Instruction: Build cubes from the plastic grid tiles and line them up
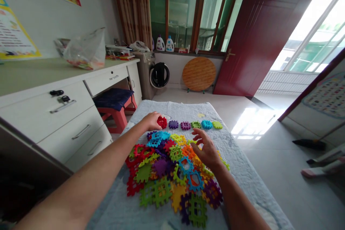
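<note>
The row (185, 125) has six, left hand (153, 120) pinching the red block (162, 122); a big pile (161, 167) waits by the right hand (208, 149) (spread wide).

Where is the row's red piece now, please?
In the head view, the red piece is leftmost in the row, between the left hand and a dark purple piece.

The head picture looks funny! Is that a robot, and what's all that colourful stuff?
No robot here: those are a person's two bare hands. One camera, worn on the person's head, looks forward and down at them. On the pale blue-grey cloth lies a heap of colourful, notched, flat pieces, with a row of six beyond it. The left hand touches the red notched piece at the row's left end; the open right hand is over the heap, holding nothing I can see.
</note>
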Tool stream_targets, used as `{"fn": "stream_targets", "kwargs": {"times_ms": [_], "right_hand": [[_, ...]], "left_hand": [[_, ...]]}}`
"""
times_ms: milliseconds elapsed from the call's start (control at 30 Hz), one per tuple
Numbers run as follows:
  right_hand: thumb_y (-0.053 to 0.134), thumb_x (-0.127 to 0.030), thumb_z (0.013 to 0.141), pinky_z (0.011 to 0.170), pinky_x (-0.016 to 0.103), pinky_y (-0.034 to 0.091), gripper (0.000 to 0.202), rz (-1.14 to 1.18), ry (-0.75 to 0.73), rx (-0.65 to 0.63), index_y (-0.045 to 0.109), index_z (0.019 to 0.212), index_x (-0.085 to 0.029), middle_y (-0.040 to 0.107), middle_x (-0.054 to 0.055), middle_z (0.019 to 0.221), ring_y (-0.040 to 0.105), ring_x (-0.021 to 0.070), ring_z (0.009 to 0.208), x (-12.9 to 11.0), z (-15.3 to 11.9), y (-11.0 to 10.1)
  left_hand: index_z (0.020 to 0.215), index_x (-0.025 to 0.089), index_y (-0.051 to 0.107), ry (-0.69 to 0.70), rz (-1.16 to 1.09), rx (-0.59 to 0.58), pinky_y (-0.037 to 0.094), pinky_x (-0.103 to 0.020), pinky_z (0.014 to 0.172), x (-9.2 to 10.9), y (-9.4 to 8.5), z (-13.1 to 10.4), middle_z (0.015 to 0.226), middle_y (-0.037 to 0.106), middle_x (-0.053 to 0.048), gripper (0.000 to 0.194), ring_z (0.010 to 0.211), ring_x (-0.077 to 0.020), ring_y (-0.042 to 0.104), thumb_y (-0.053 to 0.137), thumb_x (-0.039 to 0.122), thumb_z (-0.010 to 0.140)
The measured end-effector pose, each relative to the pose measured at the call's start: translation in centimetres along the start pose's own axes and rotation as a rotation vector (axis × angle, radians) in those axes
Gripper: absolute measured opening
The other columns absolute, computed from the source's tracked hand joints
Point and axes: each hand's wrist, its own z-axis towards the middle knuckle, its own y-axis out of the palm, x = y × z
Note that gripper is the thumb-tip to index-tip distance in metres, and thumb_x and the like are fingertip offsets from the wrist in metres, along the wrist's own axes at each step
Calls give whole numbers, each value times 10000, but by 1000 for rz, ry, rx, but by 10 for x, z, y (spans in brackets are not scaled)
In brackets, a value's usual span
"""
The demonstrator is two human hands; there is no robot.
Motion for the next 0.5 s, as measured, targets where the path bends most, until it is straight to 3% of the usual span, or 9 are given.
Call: {"fn": "stream_targets", "kwargs": {"times_ms": [167, 500], "right_hand": [[539, -124, 753, 660, 290, 516, 455, -50, -15, -2, 499, 1191, -240, 571, 54, 1050, 556, 145, 807, -3, 0, -2], [533, -112, 747, 647, 279, 516, 434, -73, -5, 0, 516, 1163, -235, 573, 52, 1040, 560, 140, 792, -4, 1, -2]], "left_hand": [[903, 168, 665, -46, 32, -74, 446, -261, 716, -14, 18, 24, 929, 670, -51, 441, 861, -239, 620, 722, 311, 490], [867, 179, 680, -52, 54, -213, 456, -264, 703, -23, 26, 38, 908, 693, -39, 445, 836, -251, 630, 728, 290, 439]]}}
